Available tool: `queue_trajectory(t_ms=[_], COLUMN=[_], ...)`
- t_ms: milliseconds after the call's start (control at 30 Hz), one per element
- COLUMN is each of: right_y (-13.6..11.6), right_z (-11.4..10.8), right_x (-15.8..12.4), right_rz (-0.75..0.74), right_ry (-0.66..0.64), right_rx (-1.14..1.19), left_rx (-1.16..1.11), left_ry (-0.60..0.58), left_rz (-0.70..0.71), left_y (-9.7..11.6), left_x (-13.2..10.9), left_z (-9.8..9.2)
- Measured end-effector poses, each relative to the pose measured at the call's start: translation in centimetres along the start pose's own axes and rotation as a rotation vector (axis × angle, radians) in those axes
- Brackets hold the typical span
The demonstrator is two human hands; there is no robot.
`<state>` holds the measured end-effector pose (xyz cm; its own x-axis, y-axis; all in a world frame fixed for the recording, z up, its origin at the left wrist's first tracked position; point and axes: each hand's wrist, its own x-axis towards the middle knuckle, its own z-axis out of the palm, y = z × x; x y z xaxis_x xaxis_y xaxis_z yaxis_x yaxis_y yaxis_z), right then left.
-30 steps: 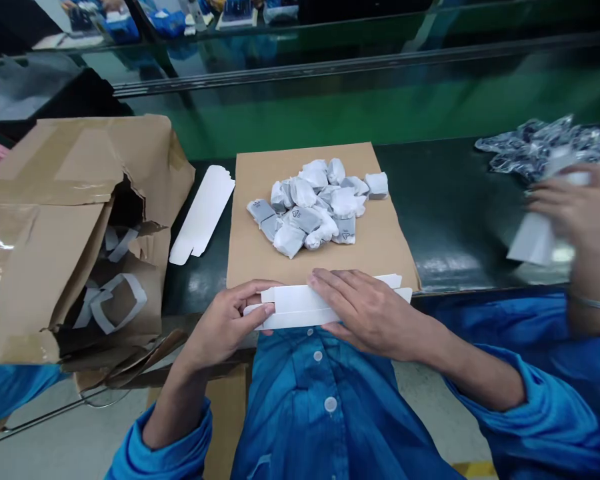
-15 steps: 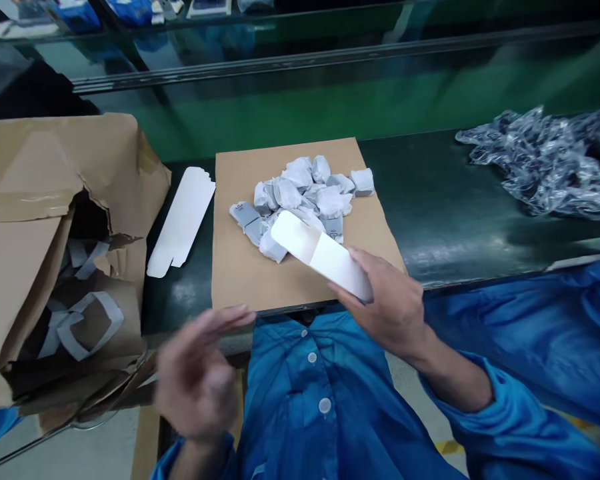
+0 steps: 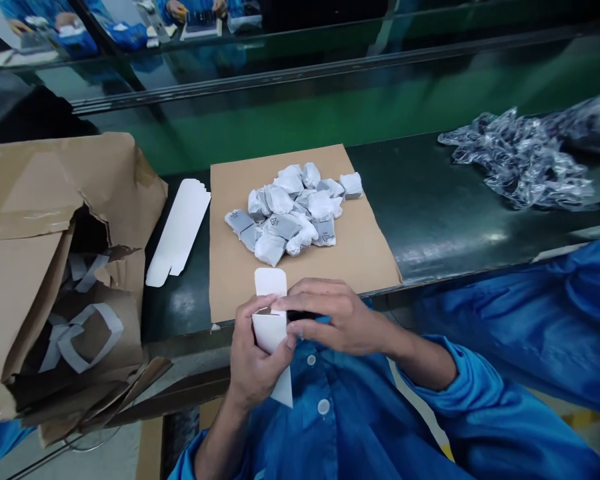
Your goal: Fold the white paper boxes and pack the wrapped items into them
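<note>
A slim white cardboard box stands tilted in front of my body, its top flap raised. My left hand is wrapped round the box, with the thumb across its front. At the box's upper end, my right hand grips the side and flap between thumb and fingers. Just beyond, a heap of small white-wrapped packets, some printed with grey marks, lies on a sheet of brown cardboard. A flat, folded white carton rests on the dark bench left of that sheet.
On the left stands a torn brown carton with white paper strips inside. Clear plastic bags are piled on the bench at the right. A person's blue sleeve is close on my right; other people's hands show at the far top left.
The box has moved from my right hand's lone hold above the packets down toward my body, turning upright. My left hand has come in from the left and closed on it.
</note>
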<state>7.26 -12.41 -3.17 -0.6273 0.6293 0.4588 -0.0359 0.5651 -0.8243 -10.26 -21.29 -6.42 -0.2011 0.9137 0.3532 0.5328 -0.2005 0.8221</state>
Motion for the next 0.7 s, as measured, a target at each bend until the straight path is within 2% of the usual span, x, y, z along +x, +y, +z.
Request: queue_trajectory(t_ms=[133, 167, 267, 333, 467, 533, 633, 700], right_y=[0.8, 0.9, 0.5, -0.1, -1.0, -0.8, -0.5, -0.4], right_z=[-0.7, -0.6, -0.1, 0.4, 1.1, 1.2, 1.1, 1.0], right_x=[1.2, 1.5, 2.1, 2.1, 1.5, 1.3, 1.1, 1.0], right_rz=[0.364, 0.433, 0.514, 0.506, 0.378, 0.308, 0.185, 0.111], right_ry=[0.277, 0.272, 0.047, -0.006, 0.073, 0.095, 0.085, 0.074], right_rx=[0.359, 0.447, 0.553, 0.438, 0.196, 0.175, 0.136, 0.074], left_rx=[-0.155, -0.147, 0.01, 0.104, 0.081, 0.039, 0.03, 0.101], left_ry=[-0.188, -0.217, -0.214, -0.165, -0.006, 0.031, -0.06, -0.131], left_rz=[-0.069, -0.064, 0.001, 0.056, 0.166, 0.147, 0.065, 0.034], left_y=[-0.2, -0.2, 0.0, 0.1, 0.3, 0.3, 0.4, 0.4], left_x=[-0.5, -0.4, 0.0, 0.2, 0.1, -0.2, -0.5, -0.5], left_z=[0.1, 0.1, 0.2, 0.4, 1.2, 1.5, 1.2, 0.8])
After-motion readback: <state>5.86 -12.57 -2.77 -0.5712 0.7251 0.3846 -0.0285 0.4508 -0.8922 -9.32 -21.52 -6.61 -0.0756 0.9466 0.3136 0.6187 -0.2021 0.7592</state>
